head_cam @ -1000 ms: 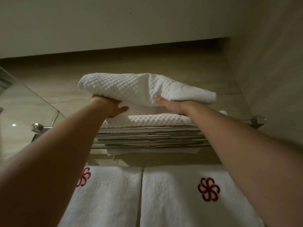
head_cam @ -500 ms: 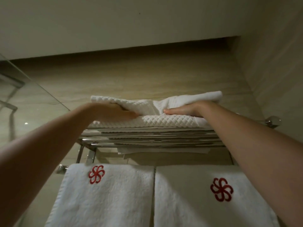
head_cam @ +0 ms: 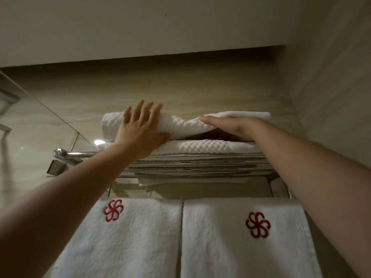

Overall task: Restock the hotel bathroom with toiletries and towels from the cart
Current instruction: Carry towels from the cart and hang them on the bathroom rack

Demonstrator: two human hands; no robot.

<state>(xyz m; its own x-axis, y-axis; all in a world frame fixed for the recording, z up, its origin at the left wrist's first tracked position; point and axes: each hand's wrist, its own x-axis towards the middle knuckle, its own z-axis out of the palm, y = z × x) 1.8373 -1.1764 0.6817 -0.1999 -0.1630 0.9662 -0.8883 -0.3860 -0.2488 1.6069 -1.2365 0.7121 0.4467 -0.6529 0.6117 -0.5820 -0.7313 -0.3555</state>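
Against the far left, a clear glass shower panel (head_cam: 30,121) meets the tiled wall. Beside it, a chrome wall-mounted towel rack (head_cam: 80,154) carries a lower folded white quilted towel (head_cam: 200,146). On that sits the upper folded white quilted towel (head_cam: 180,125), the task's thing, humped and not yet flat.

The left hand (head_cam: 138,129) presses its left front edge, fingers (head_cam: 141,112) straight and spread apart, apparently to push it back and square it. The right hand (head_cam: 226,125) lies flat on its right end, fingers together, seemingly pinning it; a dark gap shows beneath. Below hangs a pair of white terry towels with red flower emblems (head_cam: 130,243).

Half a second earlier the left hand lay low on the towel. A second earlier both hands held it above the rack.
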